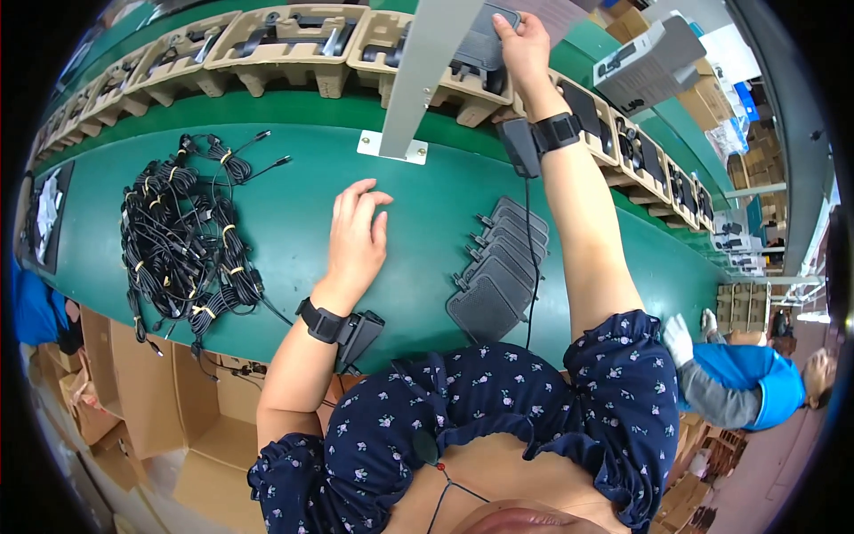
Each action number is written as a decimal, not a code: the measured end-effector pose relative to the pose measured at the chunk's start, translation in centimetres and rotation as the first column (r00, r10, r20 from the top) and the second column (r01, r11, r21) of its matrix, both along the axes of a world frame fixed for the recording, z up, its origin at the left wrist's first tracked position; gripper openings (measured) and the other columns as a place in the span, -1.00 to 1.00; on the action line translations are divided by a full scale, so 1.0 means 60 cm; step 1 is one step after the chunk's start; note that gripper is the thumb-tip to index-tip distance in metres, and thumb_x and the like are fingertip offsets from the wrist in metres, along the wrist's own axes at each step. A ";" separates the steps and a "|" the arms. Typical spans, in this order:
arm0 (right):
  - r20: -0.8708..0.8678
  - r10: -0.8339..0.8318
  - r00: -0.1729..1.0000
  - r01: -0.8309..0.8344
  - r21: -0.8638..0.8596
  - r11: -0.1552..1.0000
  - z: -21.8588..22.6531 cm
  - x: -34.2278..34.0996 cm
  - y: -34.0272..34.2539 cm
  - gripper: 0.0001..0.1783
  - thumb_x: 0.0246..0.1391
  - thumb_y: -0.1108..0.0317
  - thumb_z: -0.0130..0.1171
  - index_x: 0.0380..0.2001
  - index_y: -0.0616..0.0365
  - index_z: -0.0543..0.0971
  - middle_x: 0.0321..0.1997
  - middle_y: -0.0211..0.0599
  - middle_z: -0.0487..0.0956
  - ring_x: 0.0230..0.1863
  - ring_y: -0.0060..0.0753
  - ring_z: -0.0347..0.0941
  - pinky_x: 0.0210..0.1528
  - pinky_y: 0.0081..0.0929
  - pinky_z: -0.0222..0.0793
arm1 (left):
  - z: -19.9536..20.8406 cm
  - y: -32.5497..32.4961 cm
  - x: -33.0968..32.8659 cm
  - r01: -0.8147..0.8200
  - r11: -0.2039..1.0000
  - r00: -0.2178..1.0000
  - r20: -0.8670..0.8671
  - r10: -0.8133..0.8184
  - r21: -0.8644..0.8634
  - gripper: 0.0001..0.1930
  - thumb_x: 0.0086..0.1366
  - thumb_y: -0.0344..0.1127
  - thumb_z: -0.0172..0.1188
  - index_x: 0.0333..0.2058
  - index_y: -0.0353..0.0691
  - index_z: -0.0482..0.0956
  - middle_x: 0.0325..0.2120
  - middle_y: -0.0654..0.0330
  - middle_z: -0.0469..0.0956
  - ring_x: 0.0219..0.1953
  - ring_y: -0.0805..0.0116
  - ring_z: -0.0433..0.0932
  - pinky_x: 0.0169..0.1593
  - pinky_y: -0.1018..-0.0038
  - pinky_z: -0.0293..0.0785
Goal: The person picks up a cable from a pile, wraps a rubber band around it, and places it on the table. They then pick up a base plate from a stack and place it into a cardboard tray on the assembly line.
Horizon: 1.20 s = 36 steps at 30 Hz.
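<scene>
My right hand [527, 52] reaches to the far side, its thumb pressed on the edge of a flat dark grey panel [480, 43]. That panel lies over a moulded pulp tray [476, 109], partly behind a grey metal post. Loosely bent and holding nothing, my left hand [358, 236] hovers over or rests on the green table [302, 187]; which, I cannot tell. Between my arms, an overlapping row of similar dark grey panels [503, 267] with small hinge tabs lies on the table. Left of my left hand is a heap of bundled black cables [182, 236].
The grey post [418, 84] stands bolted to the table ahead of me. More pulp trays [280, 55] with black parts line the far side. Open cardboard boxes [218, 427] sit below the near edge. A co-worker in blue [738, 378] with white gloves is at right.
</scene>
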State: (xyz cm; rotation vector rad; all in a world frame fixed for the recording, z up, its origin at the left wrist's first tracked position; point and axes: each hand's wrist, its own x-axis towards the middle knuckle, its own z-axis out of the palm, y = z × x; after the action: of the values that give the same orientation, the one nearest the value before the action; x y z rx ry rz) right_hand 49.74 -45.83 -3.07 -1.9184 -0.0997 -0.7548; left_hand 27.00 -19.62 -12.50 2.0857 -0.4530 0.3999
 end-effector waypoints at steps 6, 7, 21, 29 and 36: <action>-0.146 0.078 0.986 -0.052 0.170 0.984 -0.034 0.024 0.003 -0.62 0.05 0.39 0.19 -0.12 0.39 0.40 -0.28 -0.28 0.56 -0.31 -0.54 0.46 -0.26 -0.64 0.35 | 0.003 0.005 -0.005 0.006 1.000 1.000 0.022 -0.006 -0.014 -0.78 0.05 -0.59 0.07 -0.28 -0.24 0.43 -0.10 -0.01 0.34 -0.03 -0.02 0.32 0.01 0.24 0.31; -0.190 -0.026 0.981 0.026 -0.001 1.000 -0.040 0.024 -0.002 -0.55 0.02 0.30 0.22 -0.09 0.38 0.40 -0.26 -0.24 0.57 -0.29 -0.51 0.46 -0.23 -0.58 0.36 | -0.002 0.003 -0.002 0.011 0.999 1.000 0.017 -0.010 -0.037 -0.79 0.05 -0.58 0.07 -0.29 -0.24 0.42 -0.11 -0.01 0.34 -0.04 -0.02 0.33 0.00 0.23 0.30; 0.068 0.258 0.964 -0.198 -0.462 0.865 -0.017 -0.301 0.238 -0.85 0.00 0.33 0.17 -0.52 0.17 0.50 -0.58 -0.27 0.43 -0.56 -0.39 0.35 -0.51 -0.50 0.24 | -0.026 -0.005 0.000 -0.050 0.999 0.998 0.034 0.050 -0.022 -0.75 0.04 -0.55 0.09 -0.25 -0.23 0.42 -0.12 -0.02 0.34 -0.02 -0.01 0.31 -0.01 0.20 0.30; -0.538 0.534 0.652 -0.758 -0.454 0.469 -0.055 -0.282 0.445 -0.67 0.07 0.11 0.09 -0.45 0.19 0.57 -0.53 -0.23 0.56 -0.49 -0.28 0.49 -0.34 -0.39 0.40 | -0.068 -0.027 0.023 0.048 0.970 0.985 -0.151 -0.086 -0.240 -0.75 0.33 -0.24 -0.15 -0.11 -0.23 0.30 -0.21 0.19 0.38 -0.14 0.41 0.36 0.00 0.46 0.31; -0.824 0.323 0.465 -0.856 -0.325 0.402 -0.098 -0.236 0.548 -0.58 0.03 0.02 0.16 -0.47 0.24 0.53 -0.56 -0.29 0.53 -0.47 -0.50 0.46 -0.42 -0.57 0.36 | -0.141 -0.036 0.035 0.223 0.944 0.920 -0.267 -0.286 -0.241 -0.64 0.33 -0.26 -0.13 0.06 -0.24 0.22 0.08 0.07 0.28 0.14 0.31 0.23 0.24 0.40 0.11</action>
State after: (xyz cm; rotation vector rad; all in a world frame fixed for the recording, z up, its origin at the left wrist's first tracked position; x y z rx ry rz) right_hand 35.60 -12.93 -8.92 -2.4904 -0.7879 0.6897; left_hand 29.11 -21.80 -20.95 1.8150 -0.4737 -0.0265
